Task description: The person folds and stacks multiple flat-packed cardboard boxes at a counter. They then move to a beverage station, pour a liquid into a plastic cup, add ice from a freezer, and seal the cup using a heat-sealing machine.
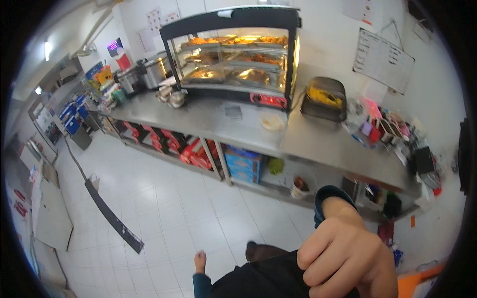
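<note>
My right hand (343,256) is large and near at the lower right, its fingers curled into a fist in front of my black clothing (268,278). Whatever that fist may hold is hidden behind the fingers. Lower and further left, my left hand (199,260) hangs beside my body over the tiled floor. It looks small and loosely closed, with nothing visible sticking out of it. A dark teal sleeve shows at each wrist. Neither hand touches the steel counter (198,116) ahead.
A lit glass food warmer (231,57) with trays of food stands on the counter. To its right are a black pan (323,99) with yellow food and a cluttered pile of small items. Red boxes (196,155) and a blue box (243,166) sit on the lower shelf. A dark strip (112,216) crosses the floor.
</note>
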Tool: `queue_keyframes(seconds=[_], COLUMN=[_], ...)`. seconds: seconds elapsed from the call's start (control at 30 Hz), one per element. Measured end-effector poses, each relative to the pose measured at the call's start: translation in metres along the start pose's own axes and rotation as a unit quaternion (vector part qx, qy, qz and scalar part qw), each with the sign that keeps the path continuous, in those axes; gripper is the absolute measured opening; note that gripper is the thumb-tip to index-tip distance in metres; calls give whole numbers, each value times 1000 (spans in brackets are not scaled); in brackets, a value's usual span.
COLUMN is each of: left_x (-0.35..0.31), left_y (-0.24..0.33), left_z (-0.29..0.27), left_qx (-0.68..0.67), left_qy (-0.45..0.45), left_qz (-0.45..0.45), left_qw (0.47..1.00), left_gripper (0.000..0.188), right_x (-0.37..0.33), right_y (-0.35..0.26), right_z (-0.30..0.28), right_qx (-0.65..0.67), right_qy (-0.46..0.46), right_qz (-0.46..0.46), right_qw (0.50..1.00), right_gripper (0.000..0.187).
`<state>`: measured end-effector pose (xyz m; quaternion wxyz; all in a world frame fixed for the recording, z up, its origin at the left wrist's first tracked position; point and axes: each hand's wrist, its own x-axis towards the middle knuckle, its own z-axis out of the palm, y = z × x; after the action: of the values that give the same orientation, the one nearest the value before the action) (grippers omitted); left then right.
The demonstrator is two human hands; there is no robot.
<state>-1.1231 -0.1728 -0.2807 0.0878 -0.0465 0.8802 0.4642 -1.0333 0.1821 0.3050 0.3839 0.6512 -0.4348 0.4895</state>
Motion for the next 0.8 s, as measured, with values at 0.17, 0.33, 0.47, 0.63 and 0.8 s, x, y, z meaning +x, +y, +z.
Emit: queue_keyframes(seconds=[0.17, 0.33, 0.47, 0.63, 0.8], left_x=[15, 120, 255, 433, 569], left_y=[28, 48, 68, 103, 140], left_z=[-21, -28, -28, -42, -66], left_qx=[-94, -138, -136, -106, -89], left_qy=[0, 17, -20, -67, -67], left_qz=[-272, -340, -313, -246, -182], left_qw=[958, 930, 940, 961, 977], left_gripper=[25, 26, 27, 28, 29], right_x=[-18, -26, -43, -56, -80], right_y=[132, 255, 329, 398, 463], right_z=[-65, -99, -141, -200, -246], right_qx=[29, 26, 17, -88, 92], right_qy=[-82, -94, -168, -164, -207], right_qz=[6, 5, 61, 53, 129], right_qw=[996, 995, 984, 981, 965], right_gripper=[11, 4, 12, 20, 25])
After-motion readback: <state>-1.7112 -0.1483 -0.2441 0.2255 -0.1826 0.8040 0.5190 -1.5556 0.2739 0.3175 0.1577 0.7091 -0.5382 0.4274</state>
